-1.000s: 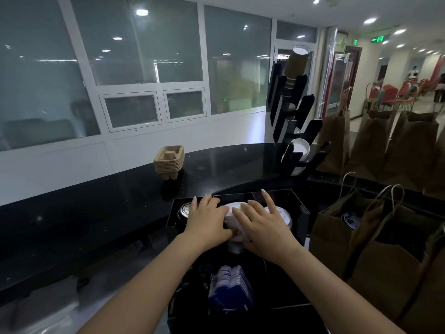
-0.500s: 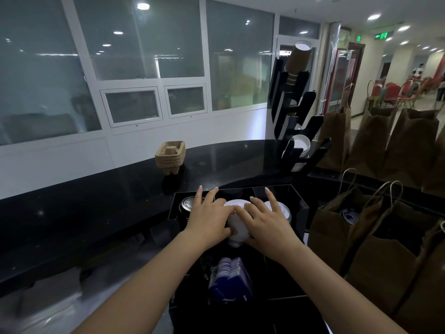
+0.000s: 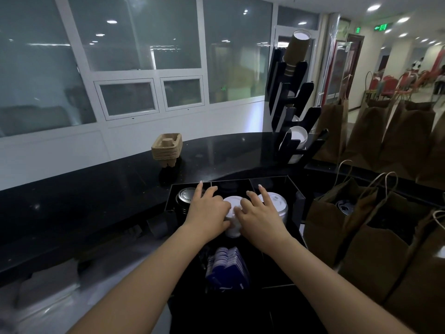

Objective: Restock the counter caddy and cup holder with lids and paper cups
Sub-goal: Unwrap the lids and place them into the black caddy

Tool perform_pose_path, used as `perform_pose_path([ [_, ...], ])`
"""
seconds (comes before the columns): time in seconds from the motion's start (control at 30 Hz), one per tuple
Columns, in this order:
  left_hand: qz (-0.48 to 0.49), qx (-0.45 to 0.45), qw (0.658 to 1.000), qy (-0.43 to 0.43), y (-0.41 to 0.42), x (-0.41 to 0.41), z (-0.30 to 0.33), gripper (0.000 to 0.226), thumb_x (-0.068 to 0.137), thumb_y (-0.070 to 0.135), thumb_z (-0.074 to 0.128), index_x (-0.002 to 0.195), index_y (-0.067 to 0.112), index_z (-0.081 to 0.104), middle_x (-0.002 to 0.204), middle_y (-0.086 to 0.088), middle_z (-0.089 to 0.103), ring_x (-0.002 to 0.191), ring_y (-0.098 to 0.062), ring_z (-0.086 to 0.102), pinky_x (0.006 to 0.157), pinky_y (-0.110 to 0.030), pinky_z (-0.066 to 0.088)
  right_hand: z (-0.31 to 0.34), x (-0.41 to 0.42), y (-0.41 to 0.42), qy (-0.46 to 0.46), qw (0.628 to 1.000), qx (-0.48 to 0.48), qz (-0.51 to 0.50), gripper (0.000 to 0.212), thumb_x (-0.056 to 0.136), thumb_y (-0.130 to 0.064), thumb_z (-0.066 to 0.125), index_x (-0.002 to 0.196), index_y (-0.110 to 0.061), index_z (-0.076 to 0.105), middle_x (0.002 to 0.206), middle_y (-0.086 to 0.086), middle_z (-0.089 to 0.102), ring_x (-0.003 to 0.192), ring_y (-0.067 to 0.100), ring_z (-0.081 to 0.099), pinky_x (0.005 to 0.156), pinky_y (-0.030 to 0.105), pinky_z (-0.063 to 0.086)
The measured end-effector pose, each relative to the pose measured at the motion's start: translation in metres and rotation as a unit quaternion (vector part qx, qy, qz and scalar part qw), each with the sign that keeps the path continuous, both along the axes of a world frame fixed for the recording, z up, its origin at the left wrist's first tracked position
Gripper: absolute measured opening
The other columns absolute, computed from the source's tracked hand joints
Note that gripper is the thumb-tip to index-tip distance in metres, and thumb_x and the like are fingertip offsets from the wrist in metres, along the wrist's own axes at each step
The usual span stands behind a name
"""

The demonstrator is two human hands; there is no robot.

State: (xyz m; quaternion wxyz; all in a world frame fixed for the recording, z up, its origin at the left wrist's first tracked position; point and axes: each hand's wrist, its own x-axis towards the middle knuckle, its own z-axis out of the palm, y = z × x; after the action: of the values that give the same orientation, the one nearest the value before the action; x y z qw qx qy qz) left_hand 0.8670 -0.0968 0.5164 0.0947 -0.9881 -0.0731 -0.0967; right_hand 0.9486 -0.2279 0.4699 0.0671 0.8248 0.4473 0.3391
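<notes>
White lid stack upright between both hands, left hand and right hand cupping it, caddy slot directly below.

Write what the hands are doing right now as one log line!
step: seating lids | left hand: holds white lid stack | right hand: holds same stack | place: caddy middle slot
</notes>
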Motion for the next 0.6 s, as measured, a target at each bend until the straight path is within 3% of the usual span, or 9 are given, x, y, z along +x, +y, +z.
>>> perform_pose_path([
  [0.17,0.004,-0.004,1.0,0.001,-0.0017,-0.0011,0.0003,0.031,0.092,0.043,0.05,0.115,0.025,0.062,0.123,0.004,0.062,0.144,-0.02,0.023,0.117,-0.048,-0.007,0.0053,-0.0054,0.0008,-0.005,1.0,-0.002,-0.026,0.029,0.054,-0.031,0.085,0.078,-0.018,0.075,0.077,0.001,0.066,0.1,0.031,0.066,0.103,0.059,0.037],
  [0.33,0.019,-0.008,1.0,-0.003,-0.0046,-0.0006,-0.0019,0.032,0.095,0.037,0.044,0.116,0.023,0.064,0.12,0.003,0.064,0.144,-0.02,0.022,0.117,-0.049,-0.003,0.0069,-0.0083,0.0038,0.01,1.0,0.004,-0.026,0.03,0.044,-0.026,0.088,0.068,-0.018,0.073,0.063,-0.001,0.064,0.079,0.027,0.067,0.095,0.054,0.048],
  [0.47,0.024,-0.019,0.999,0.009,-0.0055,0.0026,0.0017,0.034,0.095,0.036,0.041,0.108,0.019,0.067,0.118,-0.001,0.066,0.145,-0.021,0.02,0.118,-0.047,-0.002,0.009,-0.0078,0.0066,0.015,0.999,-0.007,-0.031,0.03,0.044,-0.03,0.088,0.067,-0.019,0.072,0.058,-0.004,0.064,0.083,0.028,0.068,0.096,0.053,0.046],
  [0.53,0.021,-0.031,0.999,0.002,-0.0042,0.0027,0.0011,0.034,0.095,0.036,0.041,0.104,0.017,0.067,0.117,-0.001,0.066,0.146,-0.021,0.019,0.118,-0.047,-0.001,0.0075,-0.0048,0.0049,0.019,1.0,-0.006,-0.02,0.034,0.048,-0.031,0.086,0.077,-0.018,0.074,0.068,-0.001,0.069,0.094,0.032,0.068,0.099,0.055,0.043],
  [0.6,0.008,-0.055,0.998,-0.018,-0.0025,0.0011,-0.0021,0.032,0.094,0.035,0.042,0.107,0.017,0.065,0.117,-0.001,0.065,0.146,-0.021,0.019,0.119,-0.045,0.001,0.0042,-0.0032,0.0008,0.032,0.999,0.01,0.006,0.044,0.053,-0.032,0.083,0.094,-0.017,0.075,0.092,0.005,0.073,0.108,0.035,0.064,0.101,0.059,0.04],
])
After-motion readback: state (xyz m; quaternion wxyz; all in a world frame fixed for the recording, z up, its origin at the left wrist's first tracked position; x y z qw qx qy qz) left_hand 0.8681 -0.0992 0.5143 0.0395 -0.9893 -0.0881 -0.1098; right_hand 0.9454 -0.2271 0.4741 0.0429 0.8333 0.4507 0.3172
